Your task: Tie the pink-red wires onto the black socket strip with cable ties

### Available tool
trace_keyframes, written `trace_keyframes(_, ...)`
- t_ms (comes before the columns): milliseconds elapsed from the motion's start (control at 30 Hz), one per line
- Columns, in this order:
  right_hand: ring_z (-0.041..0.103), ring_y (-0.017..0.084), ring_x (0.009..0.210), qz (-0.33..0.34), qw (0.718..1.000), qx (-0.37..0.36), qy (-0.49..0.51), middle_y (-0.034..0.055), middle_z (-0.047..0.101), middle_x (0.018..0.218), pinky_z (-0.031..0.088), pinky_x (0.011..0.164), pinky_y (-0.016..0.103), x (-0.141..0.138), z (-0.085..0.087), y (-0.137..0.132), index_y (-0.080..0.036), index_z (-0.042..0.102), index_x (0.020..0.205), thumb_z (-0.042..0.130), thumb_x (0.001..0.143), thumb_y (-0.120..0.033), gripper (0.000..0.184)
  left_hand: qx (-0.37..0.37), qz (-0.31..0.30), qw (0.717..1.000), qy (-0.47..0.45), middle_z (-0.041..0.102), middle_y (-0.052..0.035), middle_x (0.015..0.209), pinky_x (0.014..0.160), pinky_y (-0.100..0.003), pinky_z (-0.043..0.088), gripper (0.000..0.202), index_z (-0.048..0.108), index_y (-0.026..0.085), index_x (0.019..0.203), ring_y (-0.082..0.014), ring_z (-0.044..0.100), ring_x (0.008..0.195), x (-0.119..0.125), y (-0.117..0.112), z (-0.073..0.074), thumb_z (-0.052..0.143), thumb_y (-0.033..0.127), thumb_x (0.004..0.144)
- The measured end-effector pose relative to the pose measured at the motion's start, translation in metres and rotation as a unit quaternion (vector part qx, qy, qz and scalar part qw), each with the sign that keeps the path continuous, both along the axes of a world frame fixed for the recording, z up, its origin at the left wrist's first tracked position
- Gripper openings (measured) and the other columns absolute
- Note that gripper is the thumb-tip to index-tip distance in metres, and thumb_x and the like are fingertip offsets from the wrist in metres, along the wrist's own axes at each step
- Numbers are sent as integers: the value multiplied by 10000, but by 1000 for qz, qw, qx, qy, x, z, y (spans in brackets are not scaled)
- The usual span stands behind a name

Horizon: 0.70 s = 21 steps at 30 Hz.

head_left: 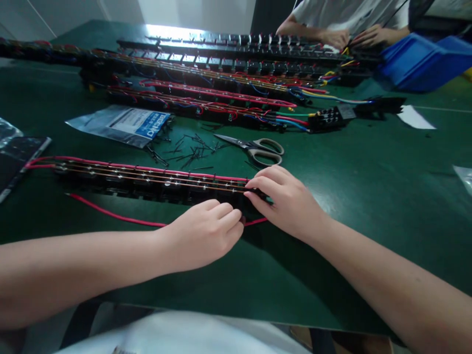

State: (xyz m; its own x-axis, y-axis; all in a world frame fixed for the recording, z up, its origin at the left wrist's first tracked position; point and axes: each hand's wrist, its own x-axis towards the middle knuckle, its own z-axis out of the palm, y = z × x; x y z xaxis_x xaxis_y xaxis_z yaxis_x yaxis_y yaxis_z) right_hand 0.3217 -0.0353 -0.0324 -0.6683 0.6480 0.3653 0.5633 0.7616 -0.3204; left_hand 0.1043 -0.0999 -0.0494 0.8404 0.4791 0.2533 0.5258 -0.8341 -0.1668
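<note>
A long black wired strip (147, 183) lies across the table in front of me, with copper-coloured rods and a red wire (177, 172) running along its top. At its right end my right hand (285, 201) pinches with thumb and fingers; its fingertips touch the strip and cover what is between them. My left hand (208, 233) is curled closed just below the strip's near edge, its fingertips turned away from view. A loose red cable (118, 216) passes behind my left hand and shows again near my right wrist.
Scissors (254, 147) lie beyond the strip, beside scattered short black pieces (193, 152) and a clear labelled bag (121, 123). Several wired strips (221, 73) fill the back. A blue bin (424, 61) stands at the far right, near another person's hands (354, 38).
</note>
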Motion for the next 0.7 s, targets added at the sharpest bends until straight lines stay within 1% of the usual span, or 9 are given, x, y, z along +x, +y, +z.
trace_keyframes(100,607,208,884,7,999,0,46,67,690,894,515,822,371,2,-8,1,-210,635,847,573,991,-282,173,4,-17,1000,-17,679,-54,921,668,-350,432,155,670,153,909,-194,608,807,-1,1,0,540,188,986)
trace_keyframes(200,605,176,827,-8,994,-12,105,35,663,855,498,763,328,8,-7,1,-221,594,859,569,999,-287,157,4,-42,999,-26,671,-22,855,665,-343,431,194,694,169,902,-175,591,760,-5,5,5,541,232,1004)
trace_keyframes(300,584,165,807,-70,982,-21,177,28,623,872,466,749,326,14,-4,0,-235,564,922,485,1043,-307,162,-8,-69,997,-29,678,-16,832,669,-342,435,232,700,170,851,-170,589,747,-10,8,13,548,248,1008)
trace_keyframes(400,575,159,785,-134,962,-54,233,20,602,863,448,727,322,20,-10,9,-243,551,925,451,1062,-338,195,-20,-82,996,-19,654,-12,754,658,-341,427,282,671,174,755,-169,574,707,-16,9,20,565,254,1004)
trace_keyframes(500,557,138,684,-176,938,-117,274,-5,575,771,440,638,294,27,-24,30,-240,542,914,510,1043,-400,208,-8,-60,998,-4,604,-1,659,604,-345,404,302,633,182,692,-171,548,624,-20,8,25,595,254,983)
trace_keyframes(567,525,123,606,-188,921,-162,301,-23,539,698,429,566,270,31,-35,44,-236,532,884,546,1021,-450,255,-9,-35,999,5,599,4,635,581,-341,414,265,622,188,690,-178,557,593,-21,8,27,605,202,954)
trace_keyframes(633,493,110,556,-196,901,-194,334,-37,506,661,418,515,248,35,-43,55,-237,513,868,536,1017,-495,299,-26,1,999,23,658,-5,689,577,-327,447,172,665,180,780,-179,597,601,-22,8,28,579,113,913)
trace_keyframes(700,476,100,538,-203,884,-216,362,-43,492,648,412,490,230,38,-47,61,-237,517,866,544,1006,-527,324,-46,31,998,38,726,-26,799,589,-305,486,211,707,161,900,-172,648,648,-23,9,28,538,39,868)
